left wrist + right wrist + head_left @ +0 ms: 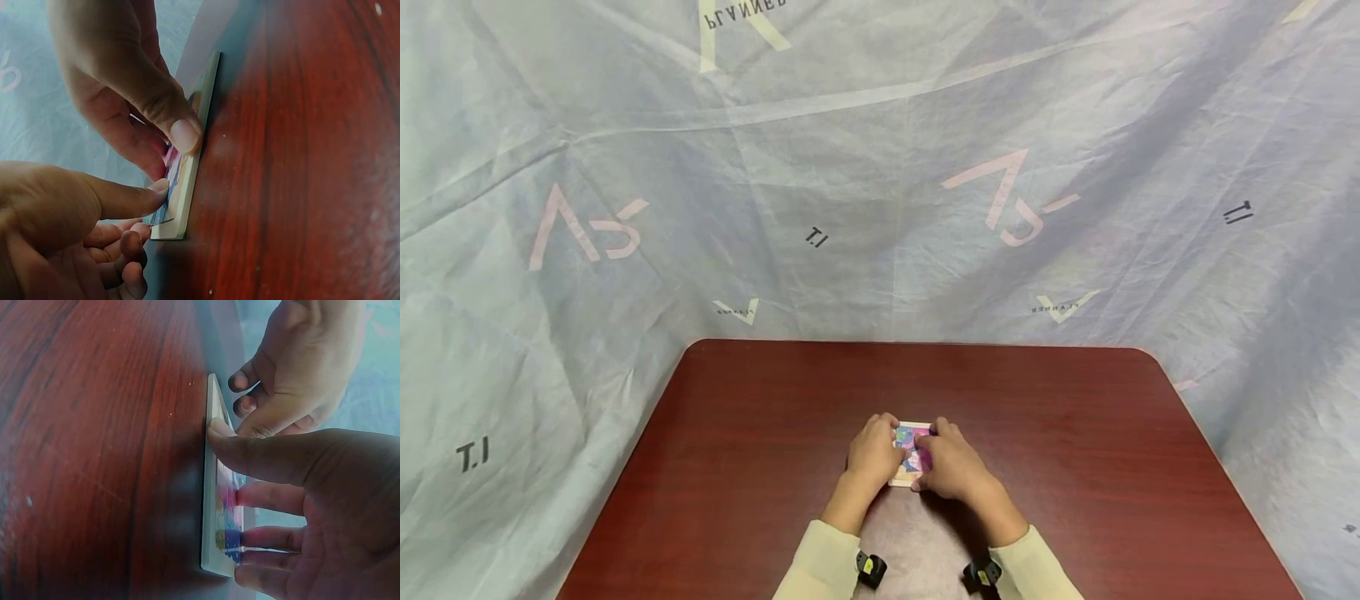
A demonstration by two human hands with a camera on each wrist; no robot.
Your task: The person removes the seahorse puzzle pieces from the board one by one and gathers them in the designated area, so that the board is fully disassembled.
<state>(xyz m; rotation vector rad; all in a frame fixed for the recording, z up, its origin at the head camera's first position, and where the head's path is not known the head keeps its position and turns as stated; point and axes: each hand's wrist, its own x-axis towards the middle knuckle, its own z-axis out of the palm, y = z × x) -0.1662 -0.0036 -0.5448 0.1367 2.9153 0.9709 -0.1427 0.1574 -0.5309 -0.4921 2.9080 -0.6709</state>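
A small flat picture board (904,472) with a pale border and a pink, blue and purple print lies on the table between both hands. On its left side, my left hand (874,452) holds the edge; its thumb (153,195) lies on the print and its other fingers curl beside the rim. My right hand (955,465) spans the right side, with the thumb (226,436) on the near border (212,550) and the fingers reaching over the print to the far part. The hands hide much of the picture.
The reddish-brown wooden table (760,408) has rounded far corners. Pale printed sheeting (865,192) hangs behind it and along both sides. A small black camera (871,569) sits at the left cuff and another camera (982,575) at the right.
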